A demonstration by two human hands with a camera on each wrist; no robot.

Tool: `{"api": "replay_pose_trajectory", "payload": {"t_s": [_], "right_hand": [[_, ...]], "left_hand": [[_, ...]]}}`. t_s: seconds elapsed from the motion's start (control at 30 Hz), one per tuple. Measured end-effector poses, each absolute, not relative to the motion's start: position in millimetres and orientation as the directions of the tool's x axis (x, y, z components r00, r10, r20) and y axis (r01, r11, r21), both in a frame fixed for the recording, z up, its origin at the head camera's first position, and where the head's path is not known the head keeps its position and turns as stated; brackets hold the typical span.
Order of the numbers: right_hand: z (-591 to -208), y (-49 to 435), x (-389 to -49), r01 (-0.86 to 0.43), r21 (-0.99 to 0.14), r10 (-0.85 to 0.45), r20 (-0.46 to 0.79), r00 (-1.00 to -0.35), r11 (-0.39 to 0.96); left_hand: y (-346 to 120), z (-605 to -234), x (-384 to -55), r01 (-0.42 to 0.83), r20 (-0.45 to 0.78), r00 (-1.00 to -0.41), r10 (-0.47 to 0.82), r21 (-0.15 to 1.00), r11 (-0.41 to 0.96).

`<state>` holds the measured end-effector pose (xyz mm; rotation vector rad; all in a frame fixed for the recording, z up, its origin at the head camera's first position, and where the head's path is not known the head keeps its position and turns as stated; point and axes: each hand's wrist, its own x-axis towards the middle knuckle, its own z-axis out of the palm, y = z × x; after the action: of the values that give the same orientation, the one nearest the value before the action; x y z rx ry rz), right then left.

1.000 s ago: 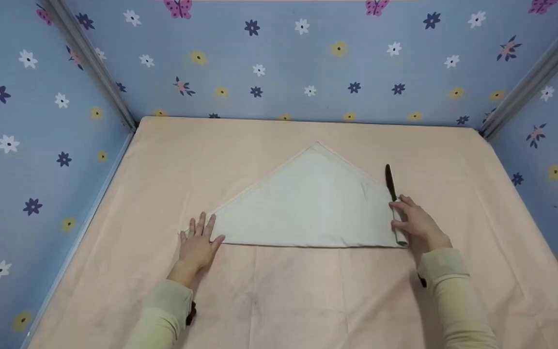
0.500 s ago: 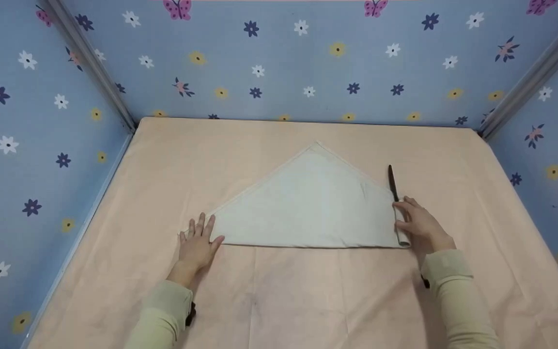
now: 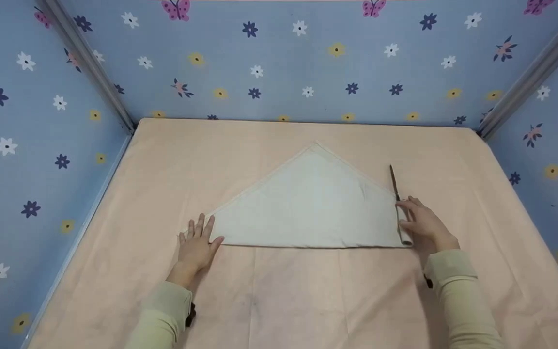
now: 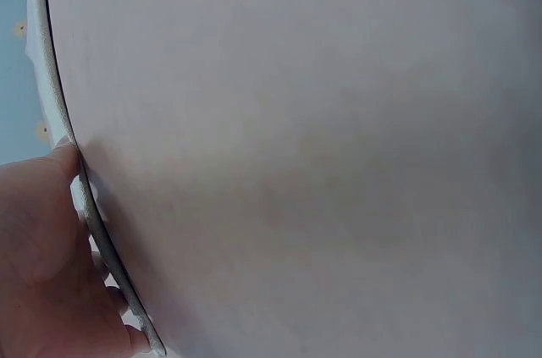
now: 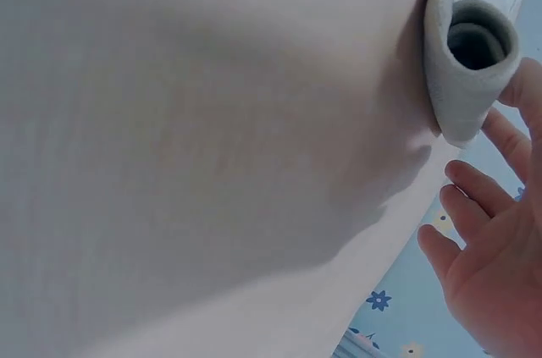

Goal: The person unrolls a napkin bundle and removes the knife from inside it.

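Observation:
A pale cloth napkin (image 3: 303, 203), folded with its point toward the back wall, lies flat in the head view. My left hand (image 3: 196, 249) rests on its left end with fingers spread. At the right end, the napkin is wound into a small roll (image 3: 405, 235). My right hand (image 3: 424, 223) grips this roll from its outer side, thumb and forefinger at it. A dark table knife (image 3: 394, 180) sticks out of the roll's far end, seen nearly edge-on; its other part is hidden. The right wrist view shows the open near end of the rolled cloth (image 5: 453, 87).
A peach cloth covers the table (image 3: 298, 300), with a few creases. Blue flowered panels (image 3: 279, 63) stand at the back and both sides, joined by grey corner posts (image 3: 90, 63).
My right hand and the roll have shifted slightly to the right, so the flat part of the napkin reaches farther. The knife has turned from broadside to edge-on. My left hand has stayed put.

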<state>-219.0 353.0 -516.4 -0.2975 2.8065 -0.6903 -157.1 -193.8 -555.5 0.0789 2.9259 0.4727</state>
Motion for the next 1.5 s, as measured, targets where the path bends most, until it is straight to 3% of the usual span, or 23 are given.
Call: {"api": "replay_pose_trajectory", "payload": {"t_s": [0.73, 1.5], "right_hand": [[-520, 370, -216, -0.125, -0.463, -0.241, -0.199, -0.95, 0.877], [-526, 359, -219, -0.067, -0.544, -0.206, -0.2, -0.958, 0.837]], "left_hand": [[-195, -556, -158, 0.025, -0.167, -0.983, 0.079, 0.3, 0.954], [-194, -557, -157, 0.03, -0.136, -0.988, 0.073, 0.296, 0.955]]}}
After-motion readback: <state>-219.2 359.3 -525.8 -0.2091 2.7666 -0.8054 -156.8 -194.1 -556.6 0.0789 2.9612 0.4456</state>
